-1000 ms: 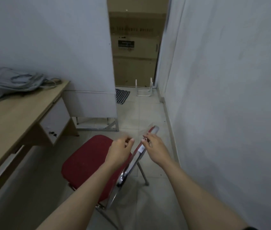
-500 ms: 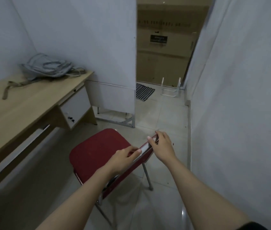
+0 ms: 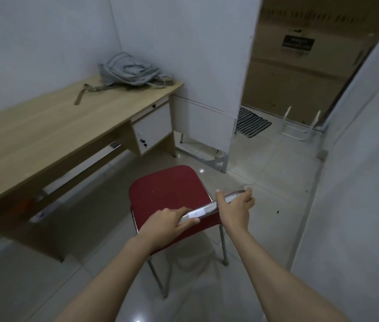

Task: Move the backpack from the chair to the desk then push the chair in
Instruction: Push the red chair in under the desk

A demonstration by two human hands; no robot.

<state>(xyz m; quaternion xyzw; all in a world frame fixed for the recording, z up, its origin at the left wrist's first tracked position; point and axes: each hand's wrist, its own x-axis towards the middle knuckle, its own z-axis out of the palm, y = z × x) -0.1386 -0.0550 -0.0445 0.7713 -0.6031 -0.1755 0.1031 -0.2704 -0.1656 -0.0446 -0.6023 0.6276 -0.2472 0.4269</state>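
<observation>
Red padding and thin metal legs are suggesting a light, stiff chair [image 3: 170, 196] that should be sliding easily on glossy tile. Left hand [image 3: 163, 225] and right hand [image 3: 236, 210] are both clasping its top rail, the sensible hold. Farther off, the soft grey backpack [image 3: 129, 72] is lying on the wooden desk [image 3: 51, 129], beside the white partition [image 3: 204, 94].
</observation>
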